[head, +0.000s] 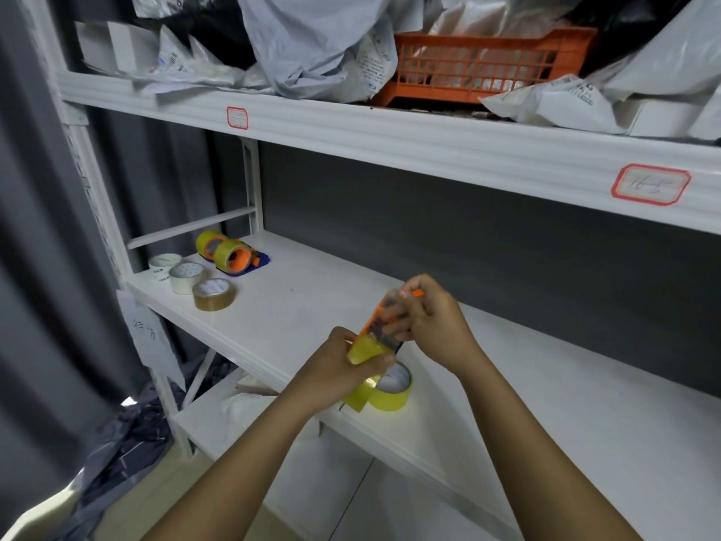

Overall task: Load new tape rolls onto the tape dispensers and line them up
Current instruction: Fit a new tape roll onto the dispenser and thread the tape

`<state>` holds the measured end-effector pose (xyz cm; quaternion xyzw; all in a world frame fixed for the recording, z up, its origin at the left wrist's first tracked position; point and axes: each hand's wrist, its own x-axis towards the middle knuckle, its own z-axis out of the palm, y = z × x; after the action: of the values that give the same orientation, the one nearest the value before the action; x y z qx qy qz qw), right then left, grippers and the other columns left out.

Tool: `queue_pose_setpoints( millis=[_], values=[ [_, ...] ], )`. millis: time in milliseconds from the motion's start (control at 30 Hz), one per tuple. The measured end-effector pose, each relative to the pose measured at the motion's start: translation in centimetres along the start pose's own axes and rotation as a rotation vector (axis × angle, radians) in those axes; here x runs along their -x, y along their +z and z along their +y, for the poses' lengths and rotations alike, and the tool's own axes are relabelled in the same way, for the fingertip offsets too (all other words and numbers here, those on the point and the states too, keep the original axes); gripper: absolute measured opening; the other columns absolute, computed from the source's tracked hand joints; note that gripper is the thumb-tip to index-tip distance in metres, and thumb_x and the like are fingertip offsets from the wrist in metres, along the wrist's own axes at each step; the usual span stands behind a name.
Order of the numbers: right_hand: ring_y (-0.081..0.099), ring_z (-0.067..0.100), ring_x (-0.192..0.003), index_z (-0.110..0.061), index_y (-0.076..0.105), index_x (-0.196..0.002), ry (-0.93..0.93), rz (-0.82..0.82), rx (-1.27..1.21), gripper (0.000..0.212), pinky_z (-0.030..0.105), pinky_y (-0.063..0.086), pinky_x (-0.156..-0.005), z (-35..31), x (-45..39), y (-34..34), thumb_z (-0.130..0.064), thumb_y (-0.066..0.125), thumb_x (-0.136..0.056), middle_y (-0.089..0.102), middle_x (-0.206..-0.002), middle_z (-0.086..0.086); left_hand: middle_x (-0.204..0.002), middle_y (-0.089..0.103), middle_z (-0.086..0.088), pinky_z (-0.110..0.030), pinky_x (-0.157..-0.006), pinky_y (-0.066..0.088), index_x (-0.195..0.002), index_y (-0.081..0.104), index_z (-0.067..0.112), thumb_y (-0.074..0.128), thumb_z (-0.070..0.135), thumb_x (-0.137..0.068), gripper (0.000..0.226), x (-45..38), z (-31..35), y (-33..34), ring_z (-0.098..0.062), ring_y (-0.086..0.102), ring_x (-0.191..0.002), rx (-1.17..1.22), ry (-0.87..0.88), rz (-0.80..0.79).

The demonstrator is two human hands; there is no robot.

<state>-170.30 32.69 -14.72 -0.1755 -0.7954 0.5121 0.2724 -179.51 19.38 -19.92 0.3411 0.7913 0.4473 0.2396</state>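
Above the front edge of the white shelf point(312, 306), my left hand point(343, 365) grips a yellow tape roll point(364, 351) seated in an orange tape dispenser point(380, 318). My right hand point(433, 318) pinches the dispenser's upper end. Below them, a second yellow tape roll point(394, 390) lies flat on the shelf. At the far left end stand two loaded dispensers with yellow rolls, one nearer point(234, 256) and one behind it point(208, 242). In front of them lie two white rolls point(186, 276), point(164, 263) and a brown roll point(213, 294).
The upper shelf point(390, 138) holds grey mail bags point(312, 37) and an orange plastic crate point(487, 64). A grey curtain point(39, 228) hangs at the left. Dark bags point(117, 435) lie on the floor beside the rack. A lower shelf point(312, 482) sits beneath.
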Motion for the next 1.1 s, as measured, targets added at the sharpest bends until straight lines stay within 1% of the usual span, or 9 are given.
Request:
queue_pose_setpoints(
  millis=[100, 200, 267, 433, 533, 600, 767, 900, 1100],
  values=[
    [0.071, 0.024, -0.068, -0.017, 0.047, -0.087, 0.06, 0.023, -0.023, 0.015, 0.035, 0.059, -0.062, 1.2, 0.3, 0.1, -0.017, 0.041, -0.1, 0.072, -0.083, 0.009, -0.098, 0.048, 0.009, -0.027, -0.069, 0.049, -0.101, 0.044, 0.028, 0.07, 0.067, -0.055, 0.066, 0.4, -0.5, 1.9, -0.009, 0.054, -0.089, -0.179, 0.05, 0.111],
    [0.07, 0.031, -0.076, -0.019, 0.048, -0.085, 0.136, 0.061, -0.03, 0.016, 0.041, 0.06, -0.067, 2.7, 0.8, -0.2, -0.015, 0.042, -0.099, 0.07, -0.09, 0.016, -0.1, 0.048, 0.005, -0.033, -0.074, 0.05, -0.106, 0.047, 0.021, 0.067, 0.061, -0.067, 0.059, 0.6, -1.5, 3.6, -0.017, 0.052, -0.095, -0.308, 0.158, 0.267],
    [0.07, 0.031, -0.076, -0.017, 0.048, -0.084, 0.183, 0.104, -0.079, 0.016, 0.036, 0.059, -0.062, 3.6, 1.4, -0.4, -0.015, 0.042, -0.099, 0.069, -0.09, 0.018, -0.106, 0.052, 0.002, -0.031, -0.074, 0.047, -0.111, 0.048, 0.02, 0.067, 0.054, -0.072, 0.055, 0.5, -2.1, 4.4, -0.018, 0.049, -0.1, -0.351, 0.202, 0.305],
    [0.072, 0.024, -0.074, -0.011, 0.05, -0.089, 0.238, 0.175, -0.174, 0.013, 0.029, 0.059, -0.058, 5.8, 3.5, -0.4, -0.015, 0.043, -0.099, 0.07, -0.088, 0.017, -0.109, 0.057, 0.0, -0.03, -0.073, 0.044, -0.116, 0.053, 0.019, 0.067, 0.047, -0.074, 0.053, 0.2, -2.7, 6.6, -0.02, 0.049, -0.1, -0.462, 0.296, 0.315],
    [0.068, 0.036, -0.083, -0.014, 0.05, -0.086, 0.199, 0.21, -0.082, 0.016, 0.05, 0.058, -0.072, 7.0, 4.6, -0.2, -0.014, 0.042, -0.099, 0.067, -0.092, 0.026, -0.109, 0.06, 0.001, -0.028, -0.072, 0.042, -0.12, 0.054, 0.022, 0.069, 0.043, -0.072, 0.054, -0.1, -2.8, 7.7, -0.021, 0.052, -0.1, -0.422, 0.333, 0.302],
    [0.066, 0.038, -0.084, -0.017, 0.051, -0.083, 0.172, 0.249, -0.027, 0.018, 0.056, 0.054, -0.075, 7.4, 5.2, -0.1, -0.012, 0.043, -0.098, 0.067, -0.089, 0.025, -0.114, 0.059, 0.003, -0.027, -0.075, 0.044, -0.124, 0.051, 0.023, 0.071, 0.042, -0.071, 0.06, -0.4, -2.8, 8.3, -0.019, 0.052, -0.102, -0.376, 0.316, 0.264],
    [0.065, 0.029, -0.081, -0.025, 0.05, -0.079, 0.138, 0.33, 0.046, 0.026, 0.048, 0.055, -0.072, 8.1, 6.2, 0.3, -0.008, 0.043, -0.097, 0.067, -0.084, 0.014, -0.118, 0.058, 0.002, -0.033, -0.081, 0.049, -0.12, 0.055, 0.018, 0.074, 0.039, -0.069, 0.058, -0.7, -2.4, 9.1, -0.019, 0.054, -0.106, -0.335, 0.335, 0.225],
    [0.059, 0.023, -0.071, -0.032, 0.047, -0.077, 0.105, 0.389, 0.082, 0.032, 0.035, 0.049, -0.058, 8.2, 6.4, 0.4, -0.008, 0.043, -0.097, 0.063, -0.077, 0.005, -0.115, 0.06, 0.004, -0.034, -0.08, 0.05, -0.111, 0.058, 0.017, 0.073, 0.039, -0.069, 0.05, -1.0, -2.2, 9.3, -0.015, 0.056, -0.105, -0.323, 0.344, 0.198],
    [0.063, 0.039, -0.087, -0.027, 0.05, -0.081, 0.171, 0.376, 0.021, 0.026, 0.058, 0.052, -0.075, 8.0, 6.2, -0.4, -0.01, 0.041, -0.097, 0.066, -0.088, 0.022, -0.098, 0.063, 0.004, -0.032, -0.073, 0.053, -0.097, 0.061, 0.017, 0.07, 0.049, -0.069, 0.044, -1.1, -1.7, 9.7, -0.013, 0.06, -0.088, -0.285, 0.343, 0.186]
  ],
)
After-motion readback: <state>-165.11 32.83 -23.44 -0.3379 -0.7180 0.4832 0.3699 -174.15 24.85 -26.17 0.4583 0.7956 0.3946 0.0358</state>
